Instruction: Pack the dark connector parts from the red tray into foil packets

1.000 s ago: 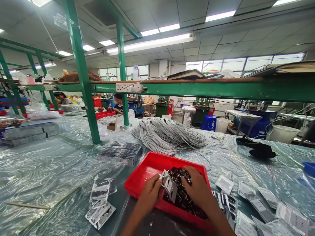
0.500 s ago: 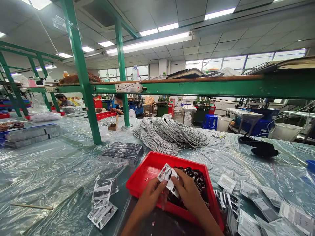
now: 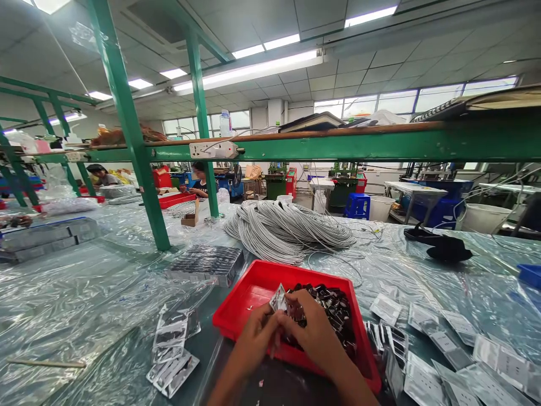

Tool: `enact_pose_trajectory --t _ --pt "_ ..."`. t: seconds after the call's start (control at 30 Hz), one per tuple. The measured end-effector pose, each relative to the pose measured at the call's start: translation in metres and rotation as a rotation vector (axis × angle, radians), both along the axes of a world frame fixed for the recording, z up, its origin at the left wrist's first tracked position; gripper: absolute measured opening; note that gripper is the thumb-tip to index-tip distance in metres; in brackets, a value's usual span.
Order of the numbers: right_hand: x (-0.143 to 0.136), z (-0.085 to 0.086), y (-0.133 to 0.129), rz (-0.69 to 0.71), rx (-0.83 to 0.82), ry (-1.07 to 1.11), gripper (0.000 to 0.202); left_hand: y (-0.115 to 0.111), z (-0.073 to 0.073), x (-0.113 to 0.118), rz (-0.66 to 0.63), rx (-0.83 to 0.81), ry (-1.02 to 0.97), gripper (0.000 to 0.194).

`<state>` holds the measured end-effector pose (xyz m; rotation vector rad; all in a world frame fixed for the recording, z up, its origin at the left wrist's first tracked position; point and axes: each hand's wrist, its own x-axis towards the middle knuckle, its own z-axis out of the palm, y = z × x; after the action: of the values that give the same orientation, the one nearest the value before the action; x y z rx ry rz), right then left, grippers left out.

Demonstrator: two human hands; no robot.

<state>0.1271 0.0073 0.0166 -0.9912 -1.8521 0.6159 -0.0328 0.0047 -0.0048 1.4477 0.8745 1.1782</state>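
Over a red bin [image 3: 236, 296], both hands are together at a small, shiny silvery tray with moulded hollows [image 3: 279, 299]. My left hand [image 3: 256, 335] pinches it from the left, fingers closed. My right hand [image 3: 310, 324] is closed at its right side, thumb and fingertips meeting the left fingers; its fingers cover much of the tray. Loose small black pieces [image 3: 333, 304] with shiny metal parts fill the right part of the bin, beneath my right hand. What lies in the tray's hollows is hard to see now.
Several similar silvery trays [image 3: 171, 338] lie left of the bin, and flat grey packs [image 3: 422, 372] spread to its right. Behind are a block of stacked packs [image 3: 207, 264] and coiled grey cable [image 3: 287, 231]. A green post [image 3: 139, 169] rises from the plastic-covered table.
The tray has turned from facing up, its hollows showing, to a steeper tilt. My right hand has moved its fingers closer to my left. The view has shifted slightly.
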Motion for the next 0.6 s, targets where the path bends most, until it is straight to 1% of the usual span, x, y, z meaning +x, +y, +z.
enact_pose_trajectory --t 0.07,0.17,0.27,0.37,0.43,0.47,0.53,0.57,0.6 --pt "0.006 0.004 0.001 0.025 -0.043 0.023 0.024 -0.001 0.002 -0.004 -0.036 0.008 0.032 0.04" --pt "0.013 0.007 0.002 0.105 -0.121 0.065 0.024 -0.002 0.003 -0.008 -0.038 0.007 0.082 0.04" --pt "0.016 0.011 0.0 0.125 -0.13 0.045 0.023 -0.003 0.005 -0.006 -0.034 -0.004 0.153 0.041" --pt "0.021 0.017 0.001 0.02 -0.103 0.007 0.019 -0.006 0.011 -0.002 0.049 0.124 0.271 0.035" --pt "0.028 0.018 0.006 -0.057 -0.178 0.059 0.02 -0.007 0.015 -0.001 0.13 0.207 0.321 0.031" --pt "0.034 0.017 0.009 -0.084 -0.239 0.1 0.022 -0.007 0.015 -0.002 0.167 0.208 0.322 0.033" --pt "0.045 0.013 0.018 -0.147 -0.309 0.144 0.026 -0.005 0.014 -0.004 0.208 0.129 0.273 0.04" --pt "0.05 0.01 0.022 -0.199 -0.289 0.131 0.026 -0.003 0.012 -0.006 0.221 0.064 0.224 0.043" --pt "0.053 0.006 0.025 -0.264 -0.231 0.095 0.026 -0.002 0.01 -0.008 0.231 -0.002 0.165 0.045"
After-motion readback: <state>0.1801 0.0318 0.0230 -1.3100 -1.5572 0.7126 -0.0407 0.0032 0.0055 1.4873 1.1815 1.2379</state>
